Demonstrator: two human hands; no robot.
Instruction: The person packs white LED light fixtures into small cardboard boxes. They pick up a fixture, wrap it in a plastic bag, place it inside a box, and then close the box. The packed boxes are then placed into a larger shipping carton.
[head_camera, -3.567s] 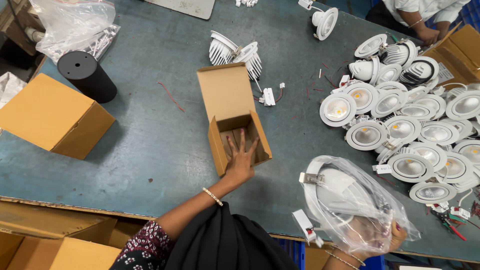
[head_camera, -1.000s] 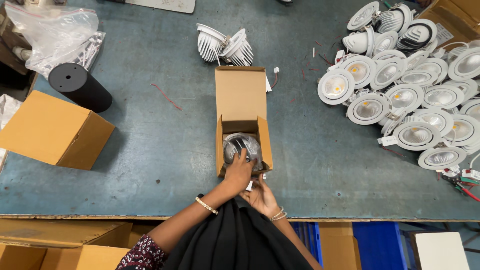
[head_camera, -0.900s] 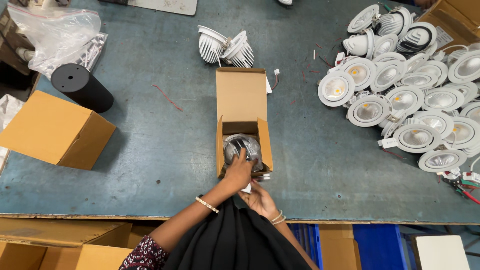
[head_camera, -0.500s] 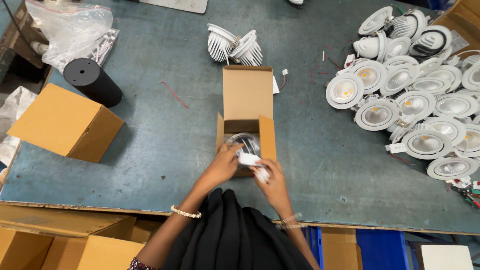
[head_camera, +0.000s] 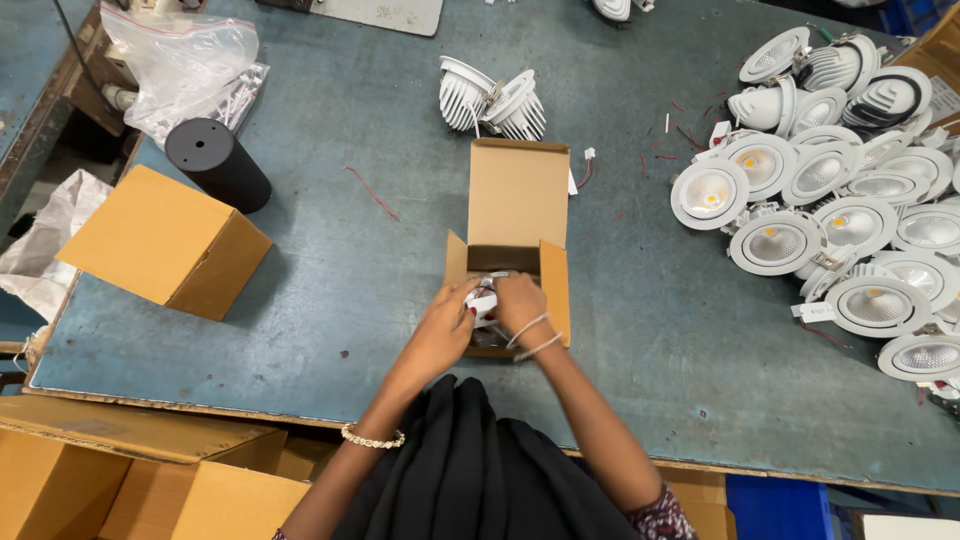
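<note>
An open cardboard box (head_camera: 518, 205) stands on the blue-grey table (head_camera: 330, 240), its lid flap folded back away from me. Inside it lies a bagged white round lamp (head_camera: 487, 298), mostly covered by my hands. My left hand (head_camera: 443, 331) presses on the lamp at the box's left side, fingers curled over it. My right hand (head_camera: 520, 302) grips the lamp from the right, with thin bangles at the wrist.
A closed cardboard box (head_camera: 165, 242) and a black cylinder (head_camera: 216, 163) sit at the left. A plastic bag (head_camera: 180, 62) lies far left. Two finned white lamps (head_camera: 492, 99) lie beyond the open box. Several white round lamps (head_camera: 850, 210) cover the right.
Earlier the box was empty with my left hand in it and the bagged lamp in my right. The lamp now sits in the box, both hands on it.
</note>
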